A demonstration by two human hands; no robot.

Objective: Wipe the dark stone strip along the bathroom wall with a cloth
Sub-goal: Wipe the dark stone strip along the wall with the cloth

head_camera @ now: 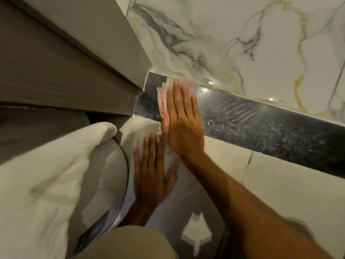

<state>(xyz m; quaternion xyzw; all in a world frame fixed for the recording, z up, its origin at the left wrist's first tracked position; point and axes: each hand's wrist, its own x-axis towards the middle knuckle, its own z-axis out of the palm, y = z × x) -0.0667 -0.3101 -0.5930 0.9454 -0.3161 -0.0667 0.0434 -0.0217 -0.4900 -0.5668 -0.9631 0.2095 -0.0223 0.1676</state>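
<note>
Dark speckled polished stone strip (261, 124): runs between white marble-veined wall tiles (242, 34) above and plain cream tiles (289, 184) below. Thin white-and-pink cloth (164, 94): pressed flat on the strip's left end, beside grey wood-grain trim (65, 71). Right hand (182, 120): fingers extended, palm flat on cloth. Left hand (152, 172): open, flat against the lower tile. White towel (37, 174): lower left.

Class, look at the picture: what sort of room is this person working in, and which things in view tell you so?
Most likely a bathroom. The wall is glossy marble-look tile crossed by a dark stone strip, a thick white towel hangs at the left, and the right hand presses a cloth flat on the strip.
</note>
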